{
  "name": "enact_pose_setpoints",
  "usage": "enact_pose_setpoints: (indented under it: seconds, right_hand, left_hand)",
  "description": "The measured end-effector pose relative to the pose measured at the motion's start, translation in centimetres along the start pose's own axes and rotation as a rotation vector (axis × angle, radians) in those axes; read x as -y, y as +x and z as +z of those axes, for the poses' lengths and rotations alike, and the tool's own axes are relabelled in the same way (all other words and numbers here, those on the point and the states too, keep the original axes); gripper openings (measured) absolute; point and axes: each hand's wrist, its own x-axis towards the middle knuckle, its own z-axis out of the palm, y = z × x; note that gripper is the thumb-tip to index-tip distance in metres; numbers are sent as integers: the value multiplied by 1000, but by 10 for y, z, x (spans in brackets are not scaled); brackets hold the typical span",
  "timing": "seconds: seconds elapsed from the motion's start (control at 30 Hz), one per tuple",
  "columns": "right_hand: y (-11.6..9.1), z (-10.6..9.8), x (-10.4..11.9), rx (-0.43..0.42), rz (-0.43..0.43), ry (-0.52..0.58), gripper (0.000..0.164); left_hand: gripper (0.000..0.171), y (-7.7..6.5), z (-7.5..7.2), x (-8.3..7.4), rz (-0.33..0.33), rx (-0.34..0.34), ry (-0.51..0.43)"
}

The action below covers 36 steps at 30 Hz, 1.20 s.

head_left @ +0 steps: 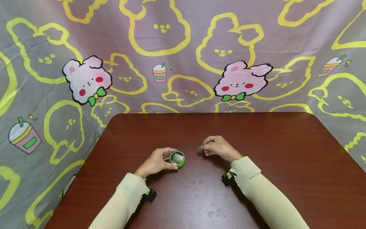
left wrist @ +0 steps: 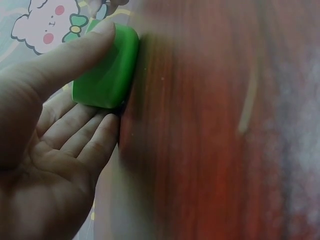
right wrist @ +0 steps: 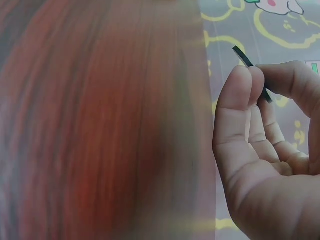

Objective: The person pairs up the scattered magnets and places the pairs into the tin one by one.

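Observation:
My left hand (head_left: 156, 161) holds a small round green container (head_left: 182, 165) between thumb and fingers, low over the brown table. The open top faces up towards the head camera, and pale grey, blocky pieces (head_left: 178, 158) show inside. In the left wrist view the thumb presses the smooth side of the green container (left wrist: 107, 75), with fingers at its other side. To the right, my right hand (head_left: 219, 148) pinches a thin dark-grey disc (head_left: 199, 149) between thumb and fingertips. Seen nearly edge-on in the right wrist view, the disc (right wrist: 241, 55) sticks out past the fingertips.
The brown wooden table (head_left: 257, 127) has rounded far corners. Behind it and along both sides hangs a cloth (head_left: 183, 63) printed with yellow outlines, rabbits and cups. Black wrist cameras sit under both cream sleeves (head_left: 264, 190). Faint smudges mark the near tabletop.

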Motion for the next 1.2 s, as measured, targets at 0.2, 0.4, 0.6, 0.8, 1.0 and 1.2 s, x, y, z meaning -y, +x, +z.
enact_pose_setpoints:
  seconds: [0.2,0.4,0.6,0.8,1.0,1.2]
  right_hand:
    - [3,12,4,13,-3,-16,8]
    - [5,23,6,12,-9,-90,10]
    - [6,29,5,16,-1,-108,10]
    - [6,35,5,24,-3,-86,9]
    - [7,40,4,20,4,-63,9]
    - [9,46,3,34,-9,-39,9]
  left_hand:
    - [64,0,-1,0,0,-1,4]
    - [64,1,-1,0,0,-2,11]
    - [64,1,-2,0,3,0,7]
    - [64,0,-1,1,4,5,1]
    - [64,0,-1,3,5,7,-11]
    - [64,0,0,2,-6,5,-23]
